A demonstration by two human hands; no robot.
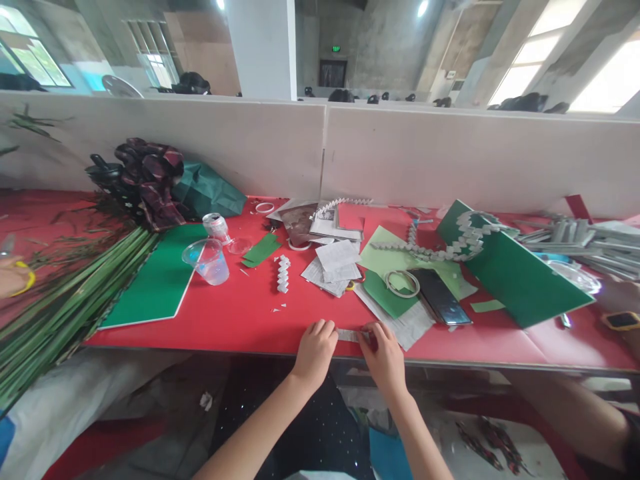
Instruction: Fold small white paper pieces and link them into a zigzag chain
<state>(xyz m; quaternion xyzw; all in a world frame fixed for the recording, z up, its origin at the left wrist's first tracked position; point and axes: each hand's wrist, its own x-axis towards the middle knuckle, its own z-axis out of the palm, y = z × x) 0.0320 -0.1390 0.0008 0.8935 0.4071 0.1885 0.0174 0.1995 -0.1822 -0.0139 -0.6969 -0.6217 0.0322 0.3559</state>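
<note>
A narrow strip of printed paper [348, 335] stretches between my hands at the front edge of the red table. Its left end is under the curled fingers of my left hand [316, 350]. The fingers and thumb of my right hand [384, 357] pinch the other end. Beyond them lies a short folded-paper zigzag chain [283, 274], with small white scraps beside it. A stack of cut newspaper pieces [338, 260] sits just past my hands. Longer woven paper chains [453, 248] lie to the right, partly over a green board [515, 277].
A plastic cup [213, 263] and a can [217, 228] stand left of centre. Long green leaves [75, 307] cross another green board [160, 273]. A phone [441, 297] and a white ring [402, 284] lie right. Other people's arms show at both sides; a partition [450, 157] stands behind.
</note>
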